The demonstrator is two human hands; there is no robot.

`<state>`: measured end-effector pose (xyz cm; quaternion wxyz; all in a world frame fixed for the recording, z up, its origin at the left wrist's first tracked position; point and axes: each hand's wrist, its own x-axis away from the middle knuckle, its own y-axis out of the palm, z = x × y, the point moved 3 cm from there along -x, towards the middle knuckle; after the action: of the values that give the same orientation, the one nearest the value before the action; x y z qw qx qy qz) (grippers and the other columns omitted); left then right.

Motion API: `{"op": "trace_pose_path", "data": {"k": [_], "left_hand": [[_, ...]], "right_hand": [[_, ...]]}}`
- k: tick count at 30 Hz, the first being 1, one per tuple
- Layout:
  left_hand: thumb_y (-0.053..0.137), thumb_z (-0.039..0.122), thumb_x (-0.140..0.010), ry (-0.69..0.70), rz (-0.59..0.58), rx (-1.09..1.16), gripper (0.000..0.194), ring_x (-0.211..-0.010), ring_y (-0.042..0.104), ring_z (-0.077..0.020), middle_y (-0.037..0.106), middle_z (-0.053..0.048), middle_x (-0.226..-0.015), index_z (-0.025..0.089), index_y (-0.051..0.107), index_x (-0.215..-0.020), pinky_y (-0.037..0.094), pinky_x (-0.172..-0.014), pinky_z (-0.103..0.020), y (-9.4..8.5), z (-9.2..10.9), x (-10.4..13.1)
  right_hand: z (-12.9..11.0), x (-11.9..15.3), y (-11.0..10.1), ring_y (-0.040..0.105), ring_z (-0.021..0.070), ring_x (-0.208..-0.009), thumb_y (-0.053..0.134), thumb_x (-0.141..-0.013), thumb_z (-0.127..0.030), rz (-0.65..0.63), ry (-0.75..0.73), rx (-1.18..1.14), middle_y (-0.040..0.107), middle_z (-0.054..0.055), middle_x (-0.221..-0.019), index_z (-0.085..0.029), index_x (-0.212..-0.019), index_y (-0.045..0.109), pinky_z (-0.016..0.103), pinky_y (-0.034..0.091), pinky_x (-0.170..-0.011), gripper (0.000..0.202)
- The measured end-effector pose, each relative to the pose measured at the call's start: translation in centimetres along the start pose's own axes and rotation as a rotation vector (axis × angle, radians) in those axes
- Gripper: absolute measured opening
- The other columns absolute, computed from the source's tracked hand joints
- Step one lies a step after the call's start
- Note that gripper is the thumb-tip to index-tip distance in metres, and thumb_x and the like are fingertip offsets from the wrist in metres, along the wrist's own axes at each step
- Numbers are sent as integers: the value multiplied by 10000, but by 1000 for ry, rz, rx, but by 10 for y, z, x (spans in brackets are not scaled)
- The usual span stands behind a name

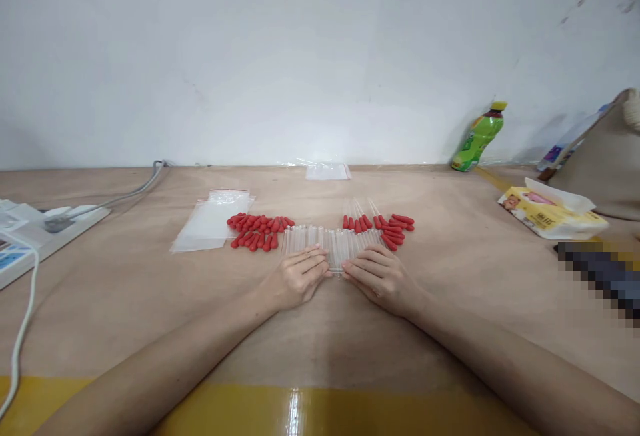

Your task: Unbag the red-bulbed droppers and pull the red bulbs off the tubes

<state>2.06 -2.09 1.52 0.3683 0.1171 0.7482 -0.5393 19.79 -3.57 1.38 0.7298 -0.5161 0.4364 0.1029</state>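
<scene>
A dense row of clear glass dropper tubes (341, 244) lies side by side on the table in front of me. My left hand (301, 277) bends over the near left part of the row, its fingers together. Over the near right part lies my right hand (381, 279), fingers curled likewise. Between both sets of fingertips runs a thin clear tube (336, 269) lying crosswise; its ends are hidden by the fingers. Red rubber bulbs (255, 241) are heaped left of the row. Several droppers (357, 224) with red bulbs on pointed glass tubes lie beyond it, with more red bulbs (395, 239) at right.
Clear plastic bags (205, 226) are stacked at left, another white packet (327, 171) by the wall. A power strip (95, 216) with cables sits far left. On the right are a green bottle (479, 139), a tissue pack (550, 213), a bag (600, 163) and a blurred dark object (600, 276).
</scene>
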Motion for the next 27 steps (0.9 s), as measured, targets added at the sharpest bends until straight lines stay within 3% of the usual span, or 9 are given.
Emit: {"op": "trace_pose_path", "data": {"k": [4,9,14,16,20,24,27], "left_hand": [[511,123,-826,-56,38,6,125,-965,602,-167,663,-57,-901,140,569,-935,498,-908,-351,-9,-10,8],[520,146,-825,-279,138,-78,178,-770,576,-134,599,-48,-871,183,583,-987,510,-677,-271,-20,-34,12],[391,127,-862,-439,50,-87,337,-712,474,-123,456,-38,-800,169,505,-1177,452,-595,-237,-13,-44,4],[387,132,-861,-432,40,-67,334,-720,463,-126,439,-32,-794,170,502,-1173,447,-601,-240,-10,-45,1],[404,135,-863,-350,87,-71,253,-698,471,-126,455,-23,-764,174,553,-1065,440,-589,-235,-5,-47,0],[401,114,-863,-282,54,-90,250,-743,514,-150,511,-43,-781,161,542,-1064,472,-653,-266,-1,-47,-3],[400,96,-853,-256,7,-94,276,-817,549,-174,567,-59,-840,160,513,-1096,487,-723,-299,1,-43,-6]], "right_hand": [[13,9,-13,575,153,-737,547,-803,-132,21,39,43,684,26,-833,-216,-948,638,320,428,-672,190],[58,21,-40,595,161,-729,574,-796,-242,240,449,26,678,27,-842,-256,-959,658,314,466,-688,184],[101,36,-47,575,152,-659,515,-811,-327,269,775,2,632,51,-810,-210,-933,669,286,464,-593,228],[116,47,-44,533,129,-579,524,-788,-327,290,904,-10,613,51,-790,-179,-992,639,276,444,-541,277],[139,67,-34,505,105,-540,593,-698,-291,449,1106,-149,600,43,-778,-140,-1033,557,245,433,-497,369],[146,73,-25,498,110,-508,602,-679,-306,436,1180,-219,555,6,-623,-156,-856,587,234,414,-467,232],[143,70,-25,529,125,-549,580,-698,-327,394,1152,-228,580,25,-646,-149,-850,607,248,431,-503,236]]}}
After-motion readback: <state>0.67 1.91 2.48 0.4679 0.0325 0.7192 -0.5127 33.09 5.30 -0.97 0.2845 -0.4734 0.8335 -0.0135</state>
